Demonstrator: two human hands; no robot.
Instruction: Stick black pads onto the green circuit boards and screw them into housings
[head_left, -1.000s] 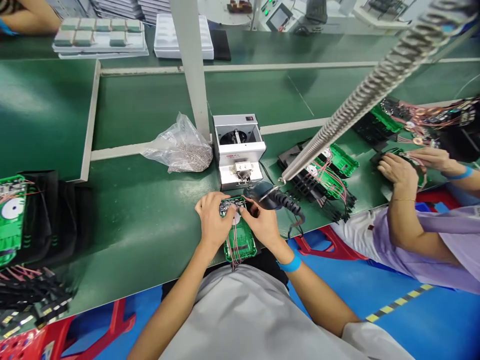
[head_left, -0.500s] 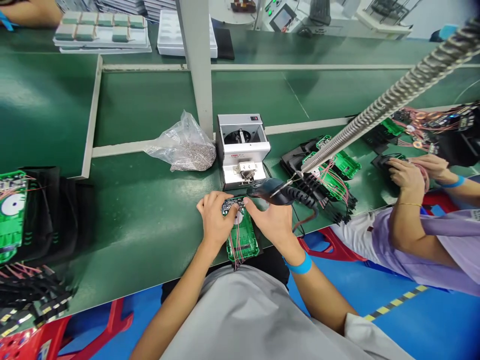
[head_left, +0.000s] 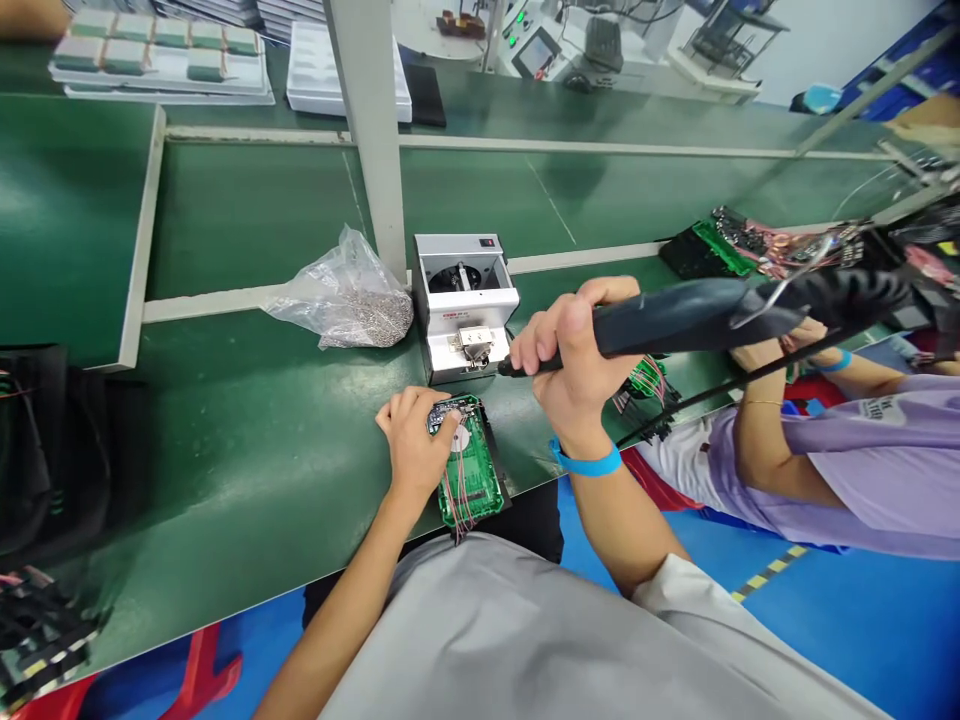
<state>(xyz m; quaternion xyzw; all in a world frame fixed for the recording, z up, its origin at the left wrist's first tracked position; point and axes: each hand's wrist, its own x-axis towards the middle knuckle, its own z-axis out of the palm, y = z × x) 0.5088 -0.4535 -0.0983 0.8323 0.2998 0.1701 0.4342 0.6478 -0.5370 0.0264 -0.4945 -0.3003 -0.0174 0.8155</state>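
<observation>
My left hand [head_left: 416, 440] grips the upper end of a green circuit unit [head_left: 471, 470], its thumb on the small dark board there. Red and black wires run down the unit to its lower edge, near my lap. My right hand [head_left: 581, 365] is wrapped round a black electric screwdriver [head_left: 675, 318], whose tip points left, close to the front of the grey screw feeder [head_left: 466, 310]. The feeder stands just beyond the circuit unit. Left of it lies a clear plastic bag [head_left: 349, 300] of small screws.
Black housings [head_left: 67, 460] and wired connectors [head_left: 45, 630] lie at the left. More green units [head_left: 649, 378] sit at the right, partly behind the screwdriver. A co-worker in a purple shirt [head_left: 862, 470] is at the right. A white post [head_left: 367, 130] rises behind the feeder.
My right hand has left the circuit unit and taken hold of the screwdriver, now lifted and turned level. My left hand stays on the unit. The view has shifted a little.
</observation>
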